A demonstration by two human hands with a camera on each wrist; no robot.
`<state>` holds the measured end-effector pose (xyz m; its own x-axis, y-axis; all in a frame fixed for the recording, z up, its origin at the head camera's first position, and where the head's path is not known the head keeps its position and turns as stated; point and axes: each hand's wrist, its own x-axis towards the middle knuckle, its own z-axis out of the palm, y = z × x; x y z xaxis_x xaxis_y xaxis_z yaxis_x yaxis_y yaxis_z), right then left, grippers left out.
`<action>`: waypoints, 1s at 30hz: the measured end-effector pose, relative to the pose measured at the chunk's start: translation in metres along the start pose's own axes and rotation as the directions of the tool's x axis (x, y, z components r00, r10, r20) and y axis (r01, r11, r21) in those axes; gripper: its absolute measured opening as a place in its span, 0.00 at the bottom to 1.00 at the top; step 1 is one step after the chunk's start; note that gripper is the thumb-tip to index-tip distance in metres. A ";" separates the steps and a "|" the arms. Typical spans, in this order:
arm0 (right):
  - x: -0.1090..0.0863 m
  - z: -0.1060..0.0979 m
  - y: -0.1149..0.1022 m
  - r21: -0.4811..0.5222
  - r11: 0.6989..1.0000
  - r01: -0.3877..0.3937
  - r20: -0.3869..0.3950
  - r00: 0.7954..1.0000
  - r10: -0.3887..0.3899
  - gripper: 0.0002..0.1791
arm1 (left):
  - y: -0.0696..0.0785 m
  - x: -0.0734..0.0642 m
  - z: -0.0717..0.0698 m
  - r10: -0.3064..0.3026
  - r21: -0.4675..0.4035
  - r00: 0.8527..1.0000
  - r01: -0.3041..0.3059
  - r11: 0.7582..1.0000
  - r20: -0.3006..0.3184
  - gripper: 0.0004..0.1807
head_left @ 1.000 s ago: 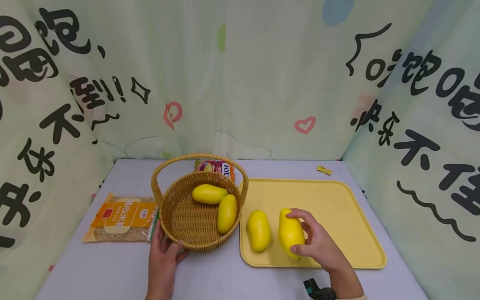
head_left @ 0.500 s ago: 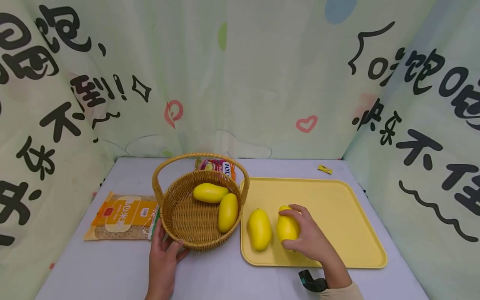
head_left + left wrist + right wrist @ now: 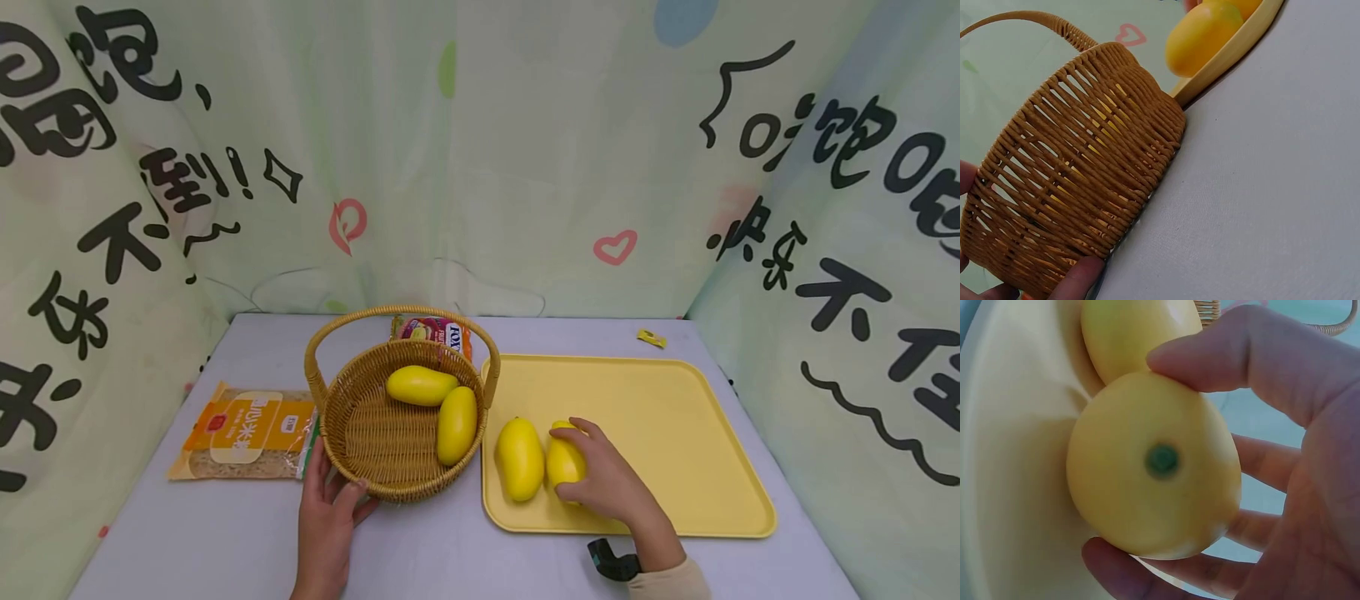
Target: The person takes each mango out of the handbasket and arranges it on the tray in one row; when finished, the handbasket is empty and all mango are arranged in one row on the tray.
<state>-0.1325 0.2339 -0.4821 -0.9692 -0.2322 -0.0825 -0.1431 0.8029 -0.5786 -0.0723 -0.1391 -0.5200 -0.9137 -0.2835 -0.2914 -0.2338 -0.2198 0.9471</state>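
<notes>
My right hand (image 3: 611, 479) grips a yellow mango (image 3: 564, 461) over the left part of the yellow tray (image 3: 667, 442). In the right wrist view, thumb and fingers curl round this mango (image 3: 1154, 469), its dark green stem spot facing the camera. Close to its left, a second mango (image 3: 519, 460) lies on the tray. My left hand (image 3: 327, 521) holds the near side of a wicker basket (image 3: 378, 437), thumb at the rim and fingers against the woven wall (image 3: 1079, 169). Inside the basket lie two more mangoes, one at the back (image 3: 422, 386) and one at the right (image 3: 457, 426).
Left of the basket lies an orange-labelled bag of grain (image 3: 243, 433). A purple and red packet (image 3: 432, 331) sits behind the basket, partly hidden by it. A small yellow packet (image 3: 651, 338) lies beyond the tray. Printed curtains (image 3: 495, 167) surround the white table (image 3: 187, 542).
My right hand has moved left and lowered with its mango, bringing it closer to the mango lying on the tray. The left hand and the basket have stayed in place.
</notes>
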 end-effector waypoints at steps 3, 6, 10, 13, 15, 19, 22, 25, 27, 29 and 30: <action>-0.001 0.000 0.000 -0.002 1.000 -0.009 0.012 1.000 0.009 0.42 | 0.001 0.000 0.000 -0.002 0.001 1.000 0.002 1.000 -0.003 0.53; -0.002 -0.001 0.000 -0.003 1.000 -0.007 0.016 1.000 0.007 0.43 | 0.001 -0.001 0.001 -0.006 0.007 1.000 0.006 1.000 -0.008 0.53; -0.004 -0.002 -0.001 0.001 1.000 -0.004 0.023 1.000 0.004 0.45 | 0.002 -0.002 0.001 -0.007 0.015 1.000 0.008 1.000 -0.011 0.53; -0.005 -0.003 -0.002 0.017 1.000 -0.016 0.030 0.999 0.015 0.47 | 0.002 -0.002 0.001 -0.006 0.018 1.000 0.006 1.000 -0.010 0.53; -0.005 -0.003 -0.002 0.026 0.999 -0.026 0.033 0.999 0.025 0.48 | 0.002 -0.002 0.001 -0.004 0.018 1.000 0.004 1.000 -0.008 0.53; -0.005 -0.003 -0.001 0.029 0.999 -0.034 0.034 0.999 0.033 0.48 | 0.002 -0.002 0.001 0.001 0.016 1.000 -0.001 1.000 -0.006 0.53; -0.007 -0.002 -0.001 0.028 0.999 -0.029 0.032 0.999 0.028 0.46 | 0.001 -0.001 0.001 0.003 0.016 1.000 -0.003 1.000 -0.007 0.52; -0.009 -0.003 -0.001 0.022 0.999 -0.027 0.024 0.999 0.027 0.44 | 0.001 -0.001 0.001 0.003 0.016 1.000 -0.003 1.000 -0.008 0.52; -0.012 -0.005 -0.003 0.020 0.999 -0.033 0.019 0.999 0.032 0.44 | 0.001 -0.001 0.001 0.001 0.016 1.000 -0.001 1.000 -0.009 0.52; -0.016 -0.006 -0.005 0.018 0.999 -0.049 0.011 0.999 0.049 0.44 | 0.002 -0.001 0.001 -0.001 0.016 1.000 0.001 1.000 -0.009 0.53; -0.018 -0.007 -0.006 0.021 0.998 -0.059 0.006 0.998 0.059 0.44 | 0.002 -0.001 0.001 -0.003 0.017 1.000 0.003 1.000 -0.009 0.53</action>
<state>-0.1160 0.2372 -0.4713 -0.9748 -0.1875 -0.1209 -0.0815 0.8036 -0.5895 -0.0720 -0.1381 -0.5178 -0.9101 -0.2911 -0.2950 -0.2418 -0.2051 0.9484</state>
